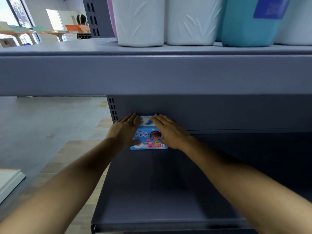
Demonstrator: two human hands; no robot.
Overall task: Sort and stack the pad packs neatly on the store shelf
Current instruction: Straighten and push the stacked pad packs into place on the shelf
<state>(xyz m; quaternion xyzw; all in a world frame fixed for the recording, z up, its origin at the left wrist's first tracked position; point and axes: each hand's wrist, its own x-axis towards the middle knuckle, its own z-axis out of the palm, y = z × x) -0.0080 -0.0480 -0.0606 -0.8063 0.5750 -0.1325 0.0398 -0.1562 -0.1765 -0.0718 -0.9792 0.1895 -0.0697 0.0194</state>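
Observation:
A blue pad pack [148, 136] with a cartoon girl and pink print stands at the back left of the grey lower shelf [152, 196], against the rear panel. My left hand [125, 130] holds its left side, fingers laid over the top edge and thumb on the front. My right hand [168, 130] holds its right side the same way, fingers reaching over the top. Both forearms stretch in from the bottom of the view. No other pad pack is in sight.
The upper shelf [152, 73] juts out above the hands and carries white bins [140, 21], a second white bin [192, 21] and a teal bin [249, 22]. A slotted upright [113, 110] stands left of the pack. Bare floor lies to the left.

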